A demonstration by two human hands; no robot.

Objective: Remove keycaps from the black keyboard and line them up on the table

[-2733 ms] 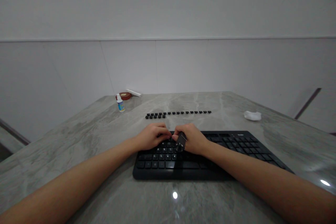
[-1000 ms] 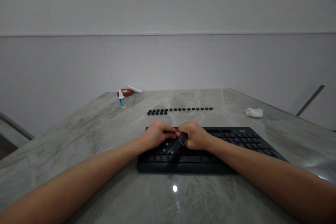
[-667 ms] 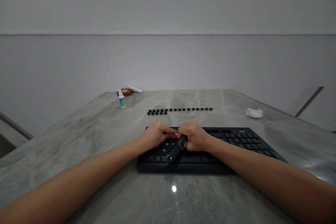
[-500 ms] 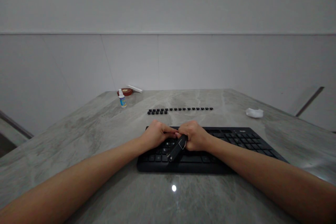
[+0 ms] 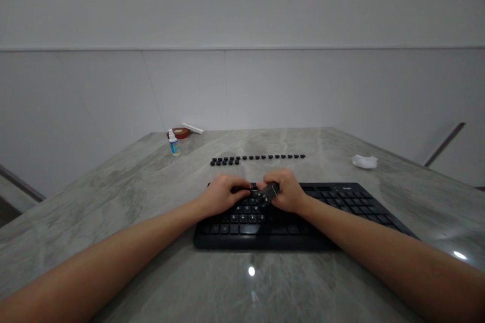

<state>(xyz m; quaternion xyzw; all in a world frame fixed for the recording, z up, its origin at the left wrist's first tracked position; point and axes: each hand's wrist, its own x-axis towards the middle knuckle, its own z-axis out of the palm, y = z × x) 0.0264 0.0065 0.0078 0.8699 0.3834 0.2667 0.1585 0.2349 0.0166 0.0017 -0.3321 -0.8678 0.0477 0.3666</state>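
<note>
A black keyboard lies on the grey marble table in front of me. Both my hands rest on its upper left part. My left hand is curled, its fingertips pressed together over the top key rows near the right hand. My right hand grips a small black tool, which points left across the keys towards my left fingertips. A row of loose black keycaps is lined up on the table beyond the keyboard.
A small white bottle with a blue label stands at the far left, beside a red-brown round dish and a white stick. A crumpled white wipe lies at the far right. A white wall closes the back.
The black tool in my right hand has swung up from pointing down-left over the keys to lying nearly level, pointing left. Both hands stay close together on the top rows.
</note>
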